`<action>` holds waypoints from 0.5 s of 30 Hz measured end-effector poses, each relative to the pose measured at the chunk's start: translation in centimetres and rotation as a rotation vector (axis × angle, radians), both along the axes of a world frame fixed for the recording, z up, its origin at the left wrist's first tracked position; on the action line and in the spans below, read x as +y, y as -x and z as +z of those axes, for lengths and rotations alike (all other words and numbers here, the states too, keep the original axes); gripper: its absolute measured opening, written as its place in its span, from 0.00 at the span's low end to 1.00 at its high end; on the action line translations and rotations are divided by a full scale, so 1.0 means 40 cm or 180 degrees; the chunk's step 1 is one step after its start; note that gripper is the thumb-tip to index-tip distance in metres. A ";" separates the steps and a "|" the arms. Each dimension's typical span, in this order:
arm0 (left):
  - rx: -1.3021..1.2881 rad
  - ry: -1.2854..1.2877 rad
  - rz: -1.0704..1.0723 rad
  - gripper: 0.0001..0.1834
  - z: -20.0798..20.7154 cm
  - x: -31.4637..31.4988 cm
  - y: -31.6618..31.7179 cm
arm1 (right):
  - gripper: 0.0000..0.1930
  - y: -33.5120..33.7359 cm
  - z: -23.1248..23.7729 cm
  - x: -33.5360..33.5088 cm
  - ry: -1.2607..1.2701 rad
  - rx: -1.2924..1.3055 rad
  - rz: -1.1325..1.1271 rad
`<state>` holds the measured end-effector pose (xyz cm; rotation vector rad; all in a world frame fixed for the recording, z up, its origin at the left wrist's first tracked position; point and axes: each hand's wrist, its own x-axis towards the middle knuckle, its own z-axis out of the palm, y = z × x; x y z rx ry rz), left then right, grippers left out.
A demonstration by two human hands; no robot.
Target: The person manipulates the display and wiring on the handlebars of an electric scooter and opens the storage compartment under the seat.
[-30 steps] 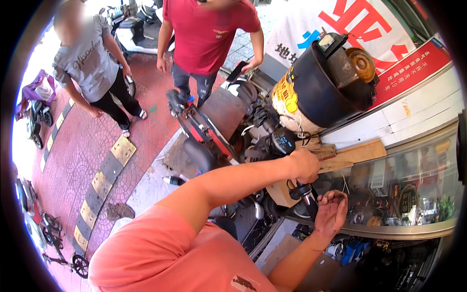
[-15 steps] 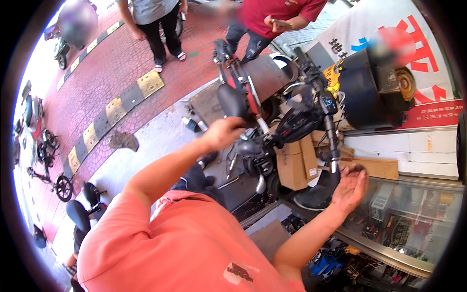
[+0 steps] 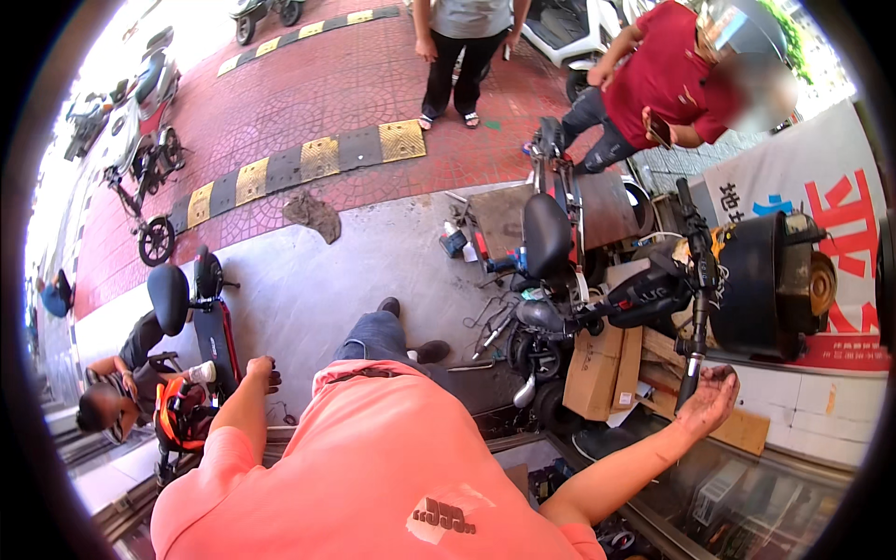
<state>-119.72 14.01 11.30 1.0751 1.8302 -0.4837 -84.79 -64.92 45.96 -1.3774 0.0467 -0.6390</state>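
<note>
My right hand (image 3: pixel 711 401) is open, palm partly up and smudged dark, right beside the black handlebar grip (image 3: pixel 690 378) of a small electric bike. Whether the palm touches the grip I cannot tell; the fingers are not wrapped round it. My left hand (image 3: pixel 264 373) hangs out to the left, its fingers curled in and nothing visible in them. The bike's black saddle (image 3: pixel 547 235) and dark frame (image 3: pixel 644 294) stand in front of me to the right. A cardboard box (image 3: pixel 597 373) sits below the handlebar.
A glass display case (image 3: pixel 737 495) runs along the lower right. Loose tools and parts (image 3: pixel 495 327) lie on the floor near the bike. Another small bike (image 3: pixel 217 345) and a seated person (image 3: pixel 131 373) are at left. Two people stand beyond, one holding a phone (image 3: pixel 659 129).
My left hand has left the area by the saddle and moved down to the left. My right hand stays by the handlebar grip. The whole view has turned toward the left.
</note>
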 end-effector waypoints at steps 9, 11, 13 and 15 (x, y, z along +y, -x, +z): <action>-0.1010 -0.0031 -0.0545 0.19 0.061 -0.037 -0.061 | 0.13 -0.028 -0.142 0.331 0.1307 0.0282 -0.1273; -0.1151 0.0000 -0.0546 0.19 0.047 0.016 -0.075 | 0.14 -0.029 -0.270 0.468 0.0985 0.1340 -0.0148; -0.1127 0.0112 -0.0667 0.18 0.035 0.068 -0.083 | 0.15 -0.005 -0.462 0.567 0.1185 0.2354 0.1025; -0.1125 0.0338 -0.0733 0.17 0.041 0.124 -0.073 | 0.13 0.104 -0.688 0.626 0.1240 0.3537 0.1526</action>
